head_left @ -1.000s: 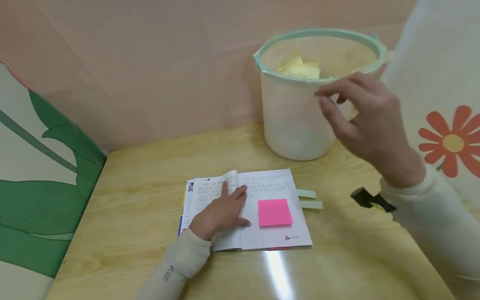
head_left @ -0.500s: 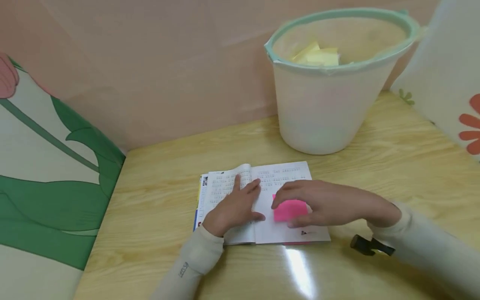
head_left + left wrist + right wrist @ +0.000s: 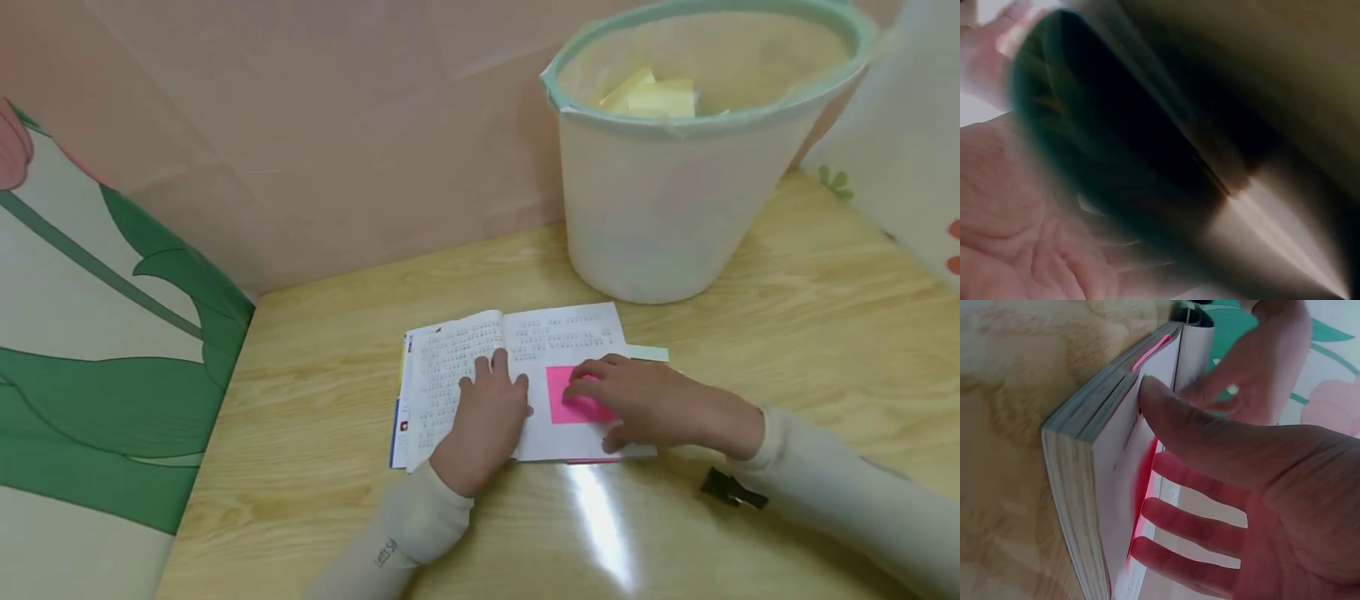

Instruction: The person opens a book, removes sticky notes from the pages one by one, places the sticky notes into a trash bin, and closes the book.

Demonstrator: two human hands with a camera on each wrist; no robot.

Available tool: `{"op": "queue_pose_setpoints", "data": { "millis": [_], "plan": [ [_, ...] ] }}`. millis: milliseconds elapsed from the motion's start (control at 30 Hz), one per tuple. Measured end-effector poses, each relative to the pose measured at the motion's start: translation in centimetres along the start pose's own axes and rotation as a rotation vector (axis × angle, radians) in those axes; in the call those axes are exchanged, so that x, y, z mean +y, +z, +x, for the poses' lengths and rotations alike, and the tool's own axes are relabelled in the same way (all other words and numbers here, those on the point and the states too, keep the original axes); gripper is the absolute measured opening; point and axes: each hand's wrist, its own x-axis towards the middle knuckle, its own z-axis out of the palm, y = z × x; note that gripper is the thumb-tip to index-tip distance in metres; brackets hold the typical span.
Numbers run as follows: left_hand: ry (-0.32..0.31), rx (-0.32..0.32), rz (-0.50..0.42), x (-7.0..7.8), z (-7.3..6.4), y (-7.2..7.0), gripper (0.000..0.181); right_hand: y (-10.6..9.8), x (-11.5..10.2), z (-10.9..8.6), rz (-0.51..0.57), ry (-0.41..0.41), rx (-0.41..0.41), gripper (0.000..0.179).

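An open book (image 3: 450,392) with printed text lies on the table. On its right page is a square pink sticky note (image 3: 559,400). Over that note, my right hand (image 3: 652,404) rests its fingertips. From the right wrist view, its fingers look extended to the note (image 3: 1141,494), while the thumb (image 3: 1166,403) touches the page. My left hand (image 3: 487,425) lies near the book's spine with its fingers spread on the paper; it holds nothing visible. The left wrist view shows part of the palm (image 3: 1016,231) beside dark, blurred shapes.
A translucent bin (image 3: 652,200) with a green rim stands behind the book, with yellow paper pieces (image 3: 660,98) inside. A pale green tab (image 3: 648,353) sticks out from the book's right edge. The pink wall (image 3: 337,150) borders the table's back.
My right hand has come down from in front of the bin to the pink note. My left hand has shifted from the left page toward the spine. The head view has swung slightly.
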Motion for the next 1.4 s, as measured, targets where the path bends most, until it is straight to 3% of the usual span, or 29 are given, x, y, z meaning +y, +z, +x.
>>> {"op": "queue_pose_setpoints", "data": {
  "millis": [67,200,267,400,500,767,1067,1200,1400],
  "plan": [
    [0.030,-0.081,-0.037,0.5,-1.2,-0.1,0.058,0.2,-0.1,-0.1,0.011,-0.003,0.003,0.062],
    [0.034,-0.324,-0.224,0.8,-2.6,-0.5,0.093,0.5,0.1,-0.7,0.010,-0.009,0.013,0.063],
    [0.030,-0.367,-0.285,0.7,-2.7,-0.4,0.100,0.5,0.4,-0.9,0.007,0.000,0.016,0.063],
    [0.049,-0.339,-0.335,0.6,-2.3,-0.4,0.092,0.3,1.2,-1.4,0.026,0.026,0.015,0.064],
    [0.070,-0.301,-0.316,0.7,-1.9,-0.6,0.088,0.1,1.8,-1.6,0.037,0.049,0.012,0.065],
    [0.061,-0.255,-0.126,1.4,-1.9,-1.0,0.090,0.4,2.1,-1.7,0.012,0.059,0.006,0.069],
    [0.049,-0.136,0.104,2.3,-2.7,-1.3,0.081,0.4,2.0,-1.3,0.004,0.013,0.047,0.070],
    [0.094,-0.140,0.019,2.2,-3.0,-1.2,0.071,0.5,2.0,-1.5,-0.002,0.012,0.036,0.069],
    [0.061,-0.295,-0.190,1.8,-3.1,-1.6,0.069,0.5,2.5,-1.5,-0.028,-0.024,0.070,0.069]
  ]
}}
